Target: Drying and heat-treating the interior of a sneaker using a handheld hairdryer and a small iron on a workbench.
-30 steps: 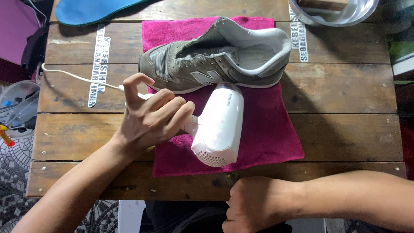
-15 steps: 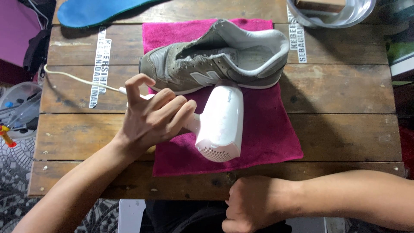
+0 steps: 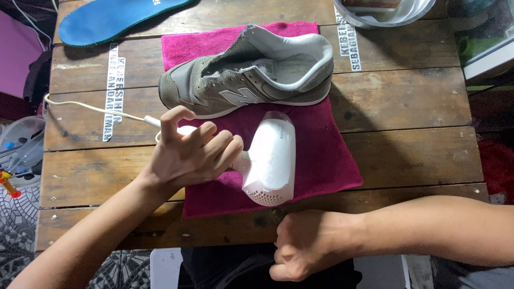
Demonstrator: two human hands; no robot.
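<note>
A white hair dryer [image 3: 271, 156] lies on a magenta towel [image 3: 326, 155], its grille toward me and its nozzle near a grey sneaker [image 3: 251, 72] without laces. My left hand [image 3: 190, 155] is wrapped around the dryer's handle, index finger raised. A white cord [image 3: 91, 108] runs from the handle to the table's left edge. My right hand [image 3: 302, 246] is a closed fist at the table's near edge, holding nothing visible.
A blue insole [image 3: 110, 21] lies at the back left of the wooden plank table [image 3: 407, 112]. A metal bowl [image 3: 383, 13] stands at the back right. Clutter sits on the floor at the left.
The dryer and my left hand have shifted only slightly on the towel. My right fist has stayed put.
</note>
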